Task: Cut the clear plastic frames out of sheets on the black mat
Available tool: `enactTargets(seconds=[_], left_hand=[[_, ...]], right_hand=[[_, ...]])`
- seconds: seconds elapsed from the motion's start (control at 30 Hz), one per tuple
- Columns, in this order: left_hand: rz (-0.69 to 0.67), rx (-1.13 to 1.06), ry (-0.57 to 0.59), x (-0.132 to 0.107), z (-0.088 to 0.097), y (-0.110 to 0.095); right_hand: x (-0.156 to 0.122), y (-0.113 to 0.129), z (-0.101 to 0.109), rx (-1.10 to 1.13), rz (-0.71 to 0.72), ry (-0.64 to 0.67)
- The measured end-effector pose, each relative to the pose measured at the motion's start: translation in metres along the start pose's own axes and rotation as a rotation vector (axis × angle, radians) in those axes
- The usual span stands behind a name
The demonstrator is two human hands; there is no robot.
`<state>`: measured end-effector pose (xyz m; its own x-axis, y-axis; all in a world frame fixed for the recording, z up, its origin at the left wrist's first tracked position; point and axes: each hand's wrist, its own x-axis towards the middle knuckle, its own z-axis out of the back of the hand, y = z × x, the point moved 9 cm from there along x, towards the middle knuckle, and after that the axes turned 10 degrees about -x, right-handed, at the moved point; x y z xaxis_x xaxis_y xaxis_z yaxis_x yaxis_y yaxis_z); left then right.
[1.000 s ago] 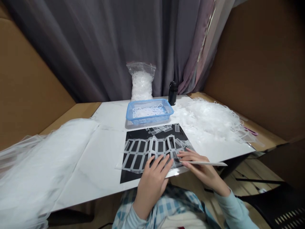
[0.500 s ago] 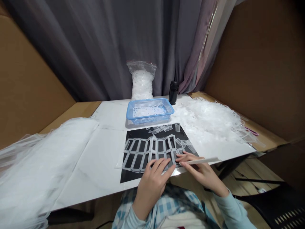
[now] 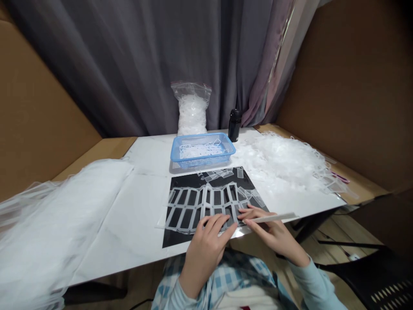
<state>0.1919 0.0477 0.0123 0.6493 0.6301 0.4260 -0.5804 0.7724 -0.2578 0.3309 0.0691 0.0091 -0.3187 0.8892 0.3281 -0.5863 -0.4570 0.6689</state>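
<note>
A translucent plastic sheet of joined rectangular frames lies across a black mat at the table's front edge. My left hand rests on the sheet's near edge, fingers stretched out and slightly bent. Just right of it, my right hand holds a thin, pale, flat stick between thumb and fingers. The stick's inner end is hidden by the fingers, which touch the sheet's right part. Small clear rectangular pieces lie loose along the mat's far edge, and more lie at its right.
A blue basket behind the mat contains white strips. Beyond it stand a full zip bag and a black bottle. White plastic pieces heap up at right; stacked translucent sheets cover the left. Cardboard walls flank the table.
</note>
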Motion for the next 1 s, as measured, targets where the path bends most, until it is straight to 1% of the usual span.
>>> enactTargets(seconds=[0.17, 0.33, 0.4, 0.47, 0.57, 0.63, 0.67, 0.73, 0.8, 0.83, 0.87, 0.9, 0.93, 1.0], left_hand=[[-0.002, -0.008, 0.005, 0.001, 0.0, 0.0], [0.003, -0.013, 0.012, 0.0, 0.0, 0.0], [0.011, -0.015, 0.018, 0.0, -0.001, 0.001], [0.019, -0.022, 0.028, 0.0, -0.002, 0.001], [0.022, -0.042, 0.036, 0.0, -0.003, 0.002], [0.021, -0.054, 0.032, 0.0, -0.003, 0.002], [0.018, -0.058, 0.027, 0.0, -0.003, 0.002], [0.014, -0.058, 0.017, 0.0, -0.002, 0.001], [0.014, -0.053, 0.009, 0.0, -0.001, 0.001], [0.017, -0.052, 0.006, 0.0, -0.001, 0.001], [0.025, -0.052, 0.006, 0.0, -0.001, 0.001], [0.034, -0.052, 0.003, 0.0, -0.001, 0.002], [0.047, -0.053, -0.005, 0.0, -0.001, 0.003], [0.095, -0.043, -0.049, -0.001, 0.001, 0.006]], right_hand=[[0.001, 0.008, 0.001, -0.054, 0.033, -0.006], [0.0, 0.031, -0.002, -0.238, 0.177, 0.015], [0.0, 0.038, -0.003, -0.322, 0.227, -0.013], [-0.001, 0.039, -0.001, -0.37, 0.241, -0.062], [-0.001, 0.031, 0.012, -0.364, 0.23, -0.182], [-0.003, 0.016, 0.031, -0.361, 0.165, -0.306], [-0.005, 0.007, 0.044, -0.376, 0.109, -0.383], [-0.013, -0.013, 0.073, -0.434, -0.026, -0.583], [-0.026, -0.026, 0.1, -0.472, -0.144, -0.785], [-0.031, -0.03, 0.108, -0.467, -0.185, -0.847], [-0.033, -0.033, 0.113, -0.448, -0.209, -0.867], [-0.032, -0.034, 0.113, -0.424, -0.216, -0.843], [-0.029, -0.033, 0.11, -0.398, -0.209, -0.786], [-0.022, -0.028, 0.094, -0.336, -0.18, -0.613]])
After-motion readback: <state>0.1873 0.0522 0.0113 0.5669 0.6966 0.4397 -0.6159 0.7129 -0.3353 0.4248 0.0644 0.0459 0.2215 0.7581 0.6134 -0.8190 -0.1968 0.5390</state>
